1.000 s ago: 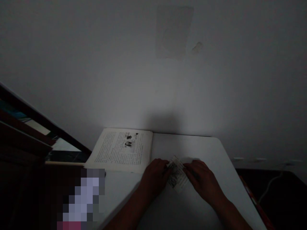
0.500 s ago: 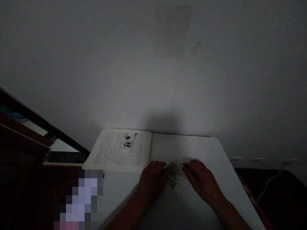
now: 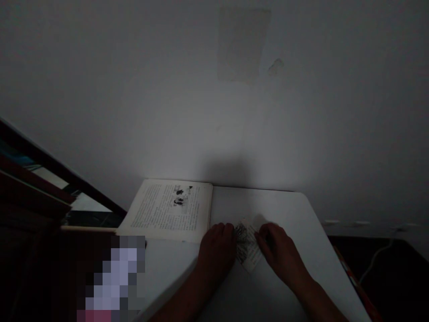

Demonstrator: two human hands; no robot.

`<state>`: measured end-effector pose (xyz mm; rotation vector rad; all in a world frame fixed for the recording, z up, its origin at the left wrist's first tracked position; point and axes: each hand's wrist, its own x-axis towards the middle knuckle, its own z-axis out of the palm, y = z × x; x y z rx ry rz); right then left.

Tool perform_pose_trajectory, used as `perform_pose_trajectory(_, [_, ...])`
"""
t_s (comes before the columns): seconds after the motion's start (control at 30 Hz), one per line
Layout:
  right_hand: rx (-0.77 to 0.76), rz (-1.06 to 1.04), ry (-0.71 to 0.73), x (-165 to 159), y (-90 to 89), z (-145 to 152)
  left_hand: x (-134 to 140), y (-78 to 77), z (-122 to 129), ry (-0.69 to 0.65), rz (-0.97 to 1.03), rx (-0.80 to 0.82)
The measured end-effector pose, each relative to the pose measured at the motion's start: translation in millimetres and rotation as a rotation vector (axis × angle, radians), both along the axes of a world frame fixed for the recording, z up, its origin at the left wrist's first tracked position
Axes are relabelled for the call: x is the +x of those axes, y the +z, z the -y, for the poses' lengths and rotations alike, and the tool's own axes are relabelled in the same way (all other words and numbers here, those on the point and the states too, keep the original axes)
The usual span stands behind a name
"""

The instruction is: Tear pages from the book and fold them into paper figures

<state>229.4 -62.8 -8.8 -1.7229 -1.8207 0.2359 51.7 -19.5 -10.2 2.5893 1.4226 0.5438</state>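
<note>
A small folded piece of printed paper (image 3: 248, 248) lies on the white table (image 3: 231, 203), its corners pointing up and down like a diamond. Dark print covers its left half; the right half is paler with lines of text. At its left edge is my left hand (image 3: 219, 243), fingers curled and closed on that side, the fingertips partly hidden. My right hand (image 3: 275, 246) pinches the right corner between thumb and forefinger.
Behind my left hand, a book (image 3: 164, 208) with printed text and a picture lies at the table's back left. A wall (image 3: 167, 112) rises behind the table. A white cable (image 3: 377, 257) hangs at the right; a blurred-out patch (image 3: 115, 277) covers the lower left.
My left hand has turned slightly, its fingers now curled over the paper's left edge. The paper looks flatter and more spread out. My right hand stays at the right corner.
</note>
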Motion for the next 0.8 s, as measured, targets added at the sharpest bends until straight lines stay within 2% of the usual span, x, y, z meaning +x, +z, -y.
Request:
perform_pose_trajectory(0.17, [0.003,0.016,-0.03,-4.2,-5.3,0.7,1.6,1.0,0.9,-0.018,-0.06,0.068])
perform_pose_trajectory(0.3, [0.035,0.025,-0.012,-5.0,-8.3,0.4,2.2,1.3,1.4,-0.006,-0.063,0.049])
perform_pose_trajectory(0.8, [0.052,0.079,-0.011,-8.5,-5.0,-1.8,2.6,-3.3,-0.4,-0.019,-0.108,0.086])
